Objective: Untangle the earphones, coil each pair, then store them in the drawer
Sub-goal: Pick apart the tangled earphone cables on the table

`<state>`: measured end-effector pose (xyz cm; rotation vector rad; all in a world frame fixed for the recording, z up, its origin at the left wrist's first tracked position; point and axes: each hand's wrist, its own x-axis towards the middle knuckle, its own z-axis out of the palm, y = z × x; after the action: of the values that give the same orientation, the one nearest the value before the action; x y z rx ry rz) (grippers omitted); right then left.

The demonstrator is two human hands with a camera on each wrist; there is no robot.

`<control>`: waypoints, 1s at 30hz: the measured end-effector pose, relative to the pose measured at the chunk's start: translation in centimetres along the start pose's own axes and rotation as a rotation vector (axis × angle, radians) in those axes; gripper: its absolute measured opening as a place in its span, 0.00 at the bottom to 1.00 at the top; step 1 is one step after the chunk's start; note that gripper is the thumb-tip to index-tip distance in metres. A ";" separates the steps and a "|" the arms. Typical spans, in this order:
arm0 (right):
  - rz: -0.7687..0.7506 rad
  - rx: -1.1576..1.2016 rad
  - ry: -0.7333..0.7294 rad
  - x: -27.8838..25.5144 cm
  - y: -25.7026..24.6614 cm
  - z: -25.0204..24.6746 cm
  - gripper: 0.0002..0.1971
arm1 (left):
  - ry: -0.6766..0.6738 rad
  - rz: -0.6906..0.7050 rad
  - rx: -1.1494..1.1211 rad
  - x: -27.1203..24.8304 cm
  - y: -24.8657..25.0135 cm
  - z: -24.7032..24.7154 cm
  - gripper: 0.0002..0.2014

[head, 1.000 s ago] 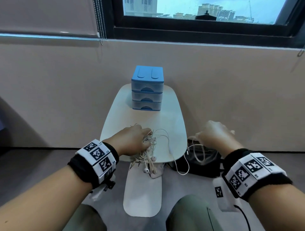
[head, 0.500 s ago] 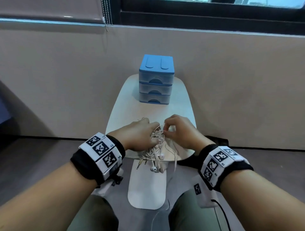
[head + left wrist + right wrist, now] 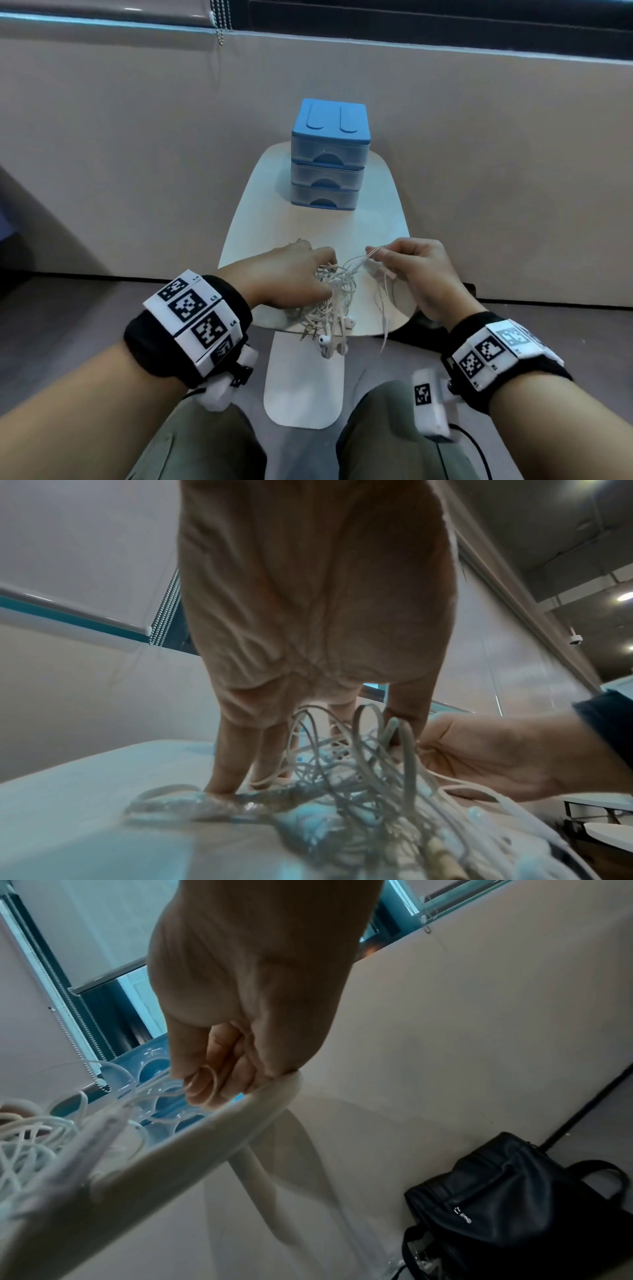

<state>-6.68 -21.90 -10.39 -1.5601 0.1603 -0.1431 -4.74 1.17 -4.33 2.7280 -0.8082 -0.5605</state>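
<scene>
two hands at table (image 3: 260, 205) near edge: left hand (image 3: 291, 274) pins earphones (image 3: 330, 301), right hand (image 3: 416, 270) pinches cord.

The right hand (image 3: 416, 270) has pulled away rightward — drawing a cord (image 3: 356, 262) out of the tangle (image 3: 330, 301).

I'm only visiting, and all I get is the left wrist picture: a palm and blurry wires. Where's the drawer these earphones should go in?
Observer: A blue three-drawer unit stands at the far end of the white table, with all three drawers shut.
Visitor: Is the whole tangle lying on the table?
Observer: Not quite. The earphones sit at its near edge, and a few earbuds hang over it.
Visitor: Anything on the floor?
Observer: Yes, a black bag sits on the floor to the right of the table, by the wall.
</scene>
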 end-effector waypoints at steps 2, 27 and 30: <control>0.034 0.153 0.081 0.1 -0.3 0.1 0.07 | 0.011 0.023 -0.008 0.0 -0.1 -0.1 0.22; 0.269 0.311 0.536 1.5 -1.7 2.5 0.13 | 0.444 0.173 -0.326 1.0 -3.2 -6.2 0.06; 0.253 0.269 0.491 1.2 -2.0 2.5 0.14 | 0.458 0.115 -0.291 1.5 -3.9 -5.1 0.14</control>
<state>-4.98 -19.70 -8.34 -1.2019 0.6934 -0.3332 0.41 4.14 -1.47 2.3838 -0.6931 -0.0172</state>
